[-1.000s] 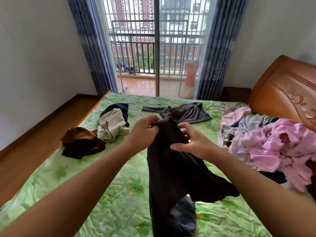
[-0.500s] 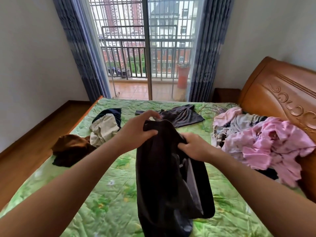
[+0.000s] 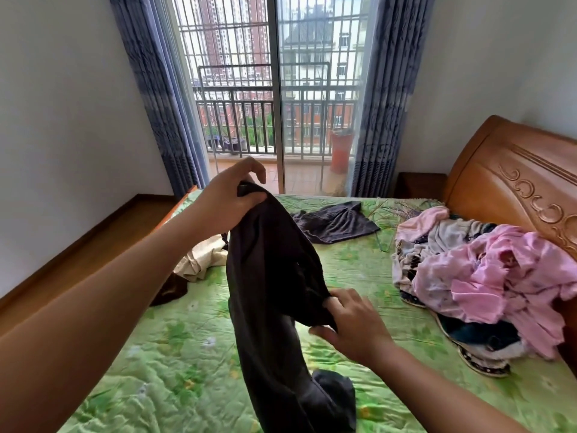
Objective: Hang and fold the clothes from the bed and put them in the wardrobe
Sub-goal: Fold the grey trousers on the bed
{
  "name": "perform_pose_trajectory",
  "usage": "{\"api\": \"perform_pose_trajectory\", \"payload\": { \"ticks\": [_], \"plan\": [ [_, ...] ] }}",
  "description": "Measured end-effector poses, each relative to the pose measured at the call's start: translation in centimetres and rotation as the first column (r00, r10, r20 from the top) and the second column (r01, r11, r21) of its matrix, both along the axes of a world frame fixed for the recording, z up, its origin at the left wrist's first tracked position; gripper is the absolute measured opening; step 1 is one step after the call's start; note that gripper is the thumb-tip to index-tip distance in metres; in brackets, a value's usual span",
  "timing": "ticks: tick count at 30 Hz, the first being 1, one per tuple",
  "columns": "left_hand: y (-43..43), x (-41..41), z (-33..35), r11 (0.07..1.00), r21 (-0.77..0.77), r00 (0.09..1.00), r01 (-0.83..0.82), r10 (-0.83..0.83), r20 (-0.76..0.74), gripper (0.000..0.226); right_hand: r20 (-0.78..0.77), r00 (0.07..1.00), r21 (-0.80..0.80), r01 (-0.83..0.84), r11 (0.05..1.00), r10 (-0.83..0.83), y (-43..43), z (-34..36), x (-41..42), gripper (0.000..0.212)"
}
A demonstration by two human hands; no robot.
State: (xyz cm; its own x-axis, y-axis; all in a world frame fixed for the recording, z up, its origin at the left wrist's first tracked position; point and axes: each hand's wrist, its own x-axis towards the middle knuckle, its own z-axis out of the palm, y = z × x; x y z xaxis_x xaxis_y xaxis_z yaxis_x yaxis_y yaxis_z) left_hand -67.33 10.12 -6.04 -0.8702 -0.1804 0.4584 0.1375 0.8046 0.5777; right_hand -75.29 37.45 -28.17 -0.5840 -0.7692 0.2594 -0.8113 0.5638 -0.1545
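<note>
A long dark grey garment [image 3: 274, 276] hangs over the green quilted bed [image 3: 359, 270]. My left hand [image 3: 231, 198] is raised and grips its top end. Lower down, my right hand [image 3: 352, 326] pinches a fold at the garment's right edge. The bottom of the garment trails on the quilt near me. A pile of pink, grey and dark clothes [image 3: 487, 282] lies at the right by the headboard. A flat dark grey top [image 3: 334, 221] lies at the far side of the bed. Beige [image 3: 203, 259] and brown [image 3: 171, 289] clothes lie at the left, partly hidden by my left arm.
The carved wooden headboard [image 3: 512, 189] stands at the right, with a small wooden bedside table [image 3: 418, 185] beyond it. Blue curtains frame a glass balcony door [image 3: 274, 120] behind the bed. A strip of wooden floor [image 3: 93, 239] runs along the left wall. The wardrobe is out of view.
My left hand has lifted the garment's top end higher and away. My right hand has slid down the garment's right edge, so the cloth now hangs stretched out.
</note>
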Motion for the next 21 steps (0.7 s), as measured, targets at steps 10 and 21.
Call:
{"api": "perform_pose_trajectory", "payload": {
  "ticks": [10, 21],
  "plan": [
    [-3.1, 0.9, -0.2, 0.997, 0.042, 0.998, 0.067, -0.066, -0.014, 0.017, 0.417, 0.909, 0.016, 0.007, 1.0, -0.012, -2.2, 0.2, -2.2, 0.059],
    [-7.8, 2.8, -1.2, 0.999, -0.054, 0.971, -0.003, 0.016, 0.237, 0.031, 0.3, 0.946, -0.286, 0.214, 0.934, -0.124, -0.2, 6.4, -8.0, 0.019]
  ]
}}
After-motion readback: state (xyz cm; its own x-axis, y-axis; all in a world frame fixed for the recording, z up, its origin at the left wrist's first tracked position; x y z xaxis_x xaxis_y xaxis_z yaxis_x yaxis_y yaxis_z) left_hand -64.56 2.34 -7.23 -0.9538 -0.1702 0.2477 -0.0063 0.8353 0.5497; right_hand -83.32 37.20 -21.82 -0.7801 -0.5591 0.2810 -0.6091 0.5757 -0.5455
